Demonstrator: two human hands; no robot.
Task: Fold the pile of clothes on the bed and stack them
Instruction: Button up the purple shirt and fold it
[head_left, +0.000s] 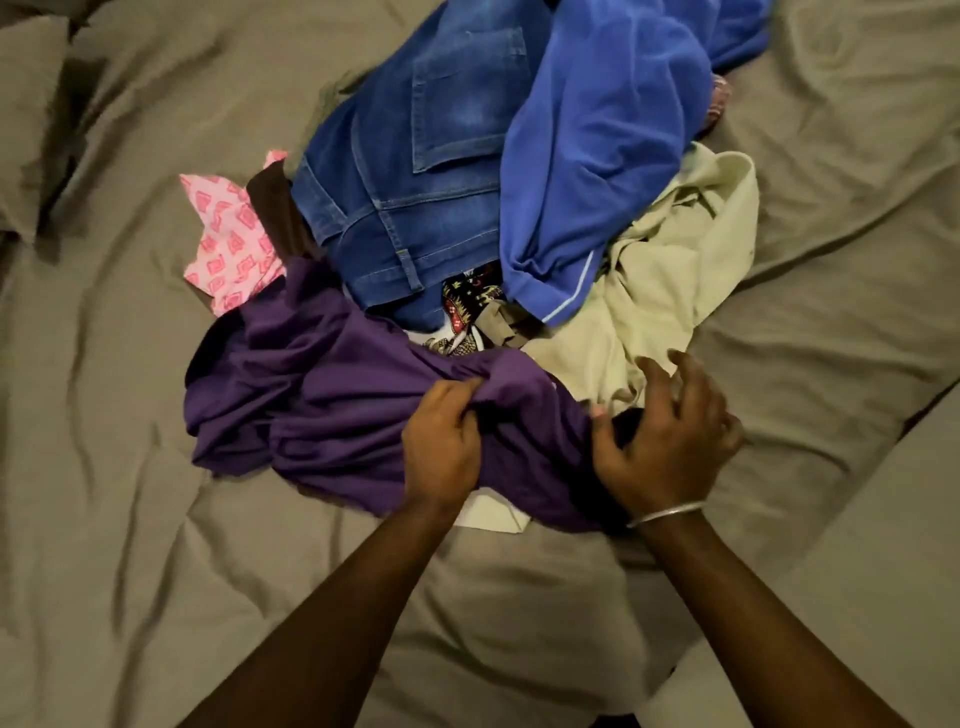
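Observation:
A loose pile of clothes lies on the bed. A crumpled purple garment (332, 395) sits at its near side. My left hand (441, 447) grips a bunch of the purple fabric. My right hand (665, 436) is at the garment's right end, thumb against the cloth and fingers spread and curved over it. Behind lie blue jeans (415, 171), a bright blue top (608, 156), a cream garment (675, 270), a pink patterned cloth (228, 244) and a dark patterned piece (470, 296). A white piece (493, 512) peeks out under the purple garment.
The grey-brown bedsheet (156, 519) is wrinkled all round the pile. Bare sheet shows to the left and in front of the pile. A pillow (26, 114) lies at the far left, and a raised grey edge (857, 597) runs along the near right.

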